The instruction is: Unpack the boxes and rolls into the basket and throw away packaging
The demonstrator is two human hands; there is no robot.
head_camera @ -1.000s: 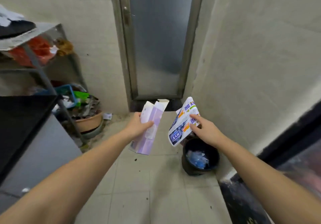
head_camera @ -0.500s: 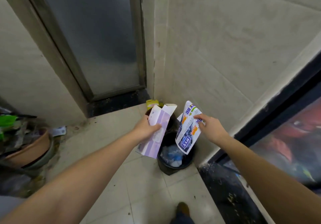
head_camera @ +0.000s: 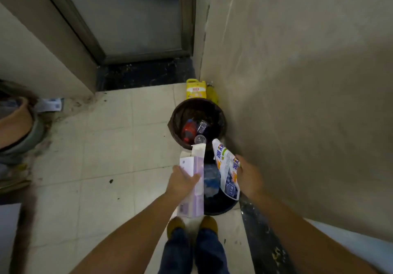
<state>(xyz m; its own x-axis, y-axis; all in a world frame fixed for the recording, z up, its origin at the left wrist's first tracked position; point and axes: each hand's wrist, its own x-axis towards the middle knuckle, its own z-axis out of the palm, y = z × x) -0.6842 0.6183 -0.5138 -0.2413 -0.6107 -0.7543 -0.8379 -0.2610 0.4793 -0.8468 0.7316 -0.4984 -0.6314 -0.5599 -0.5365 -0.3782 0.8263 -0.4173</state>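
My left hand (head_camera: 181, 181) grips an empty purple and white carton (head_camera: 192, 190) with its top flap open. My right hand (head_camera: 247, 174) pinches a crumpled white and blue plastic wrapper (head_camera: 227, 171). Both are held directly over a black bin (head_camera: 221, 206) at my feet, which has a blue and clear plastic bag (head_camera: 210, 180) inside. A second dark bin (head_camera: 176, 120) stands just beyond, holding a red bottle and clear plastic cups.
A yellow jug (head_camera: 195, 89) stands in the corner behind the far bin, against the right wall. A closed grey door (head_camera: 136, 14) is ahead. Clay and green basins (head_camera: 19, 129) sit at the left. My shoes (head_camera: 191, 226) touch the near bin.
I have stepped closer and the view has tilted down. Both hands with the carton and wrapper now hover over the near bin; a second bin and yellow jug have come into view.
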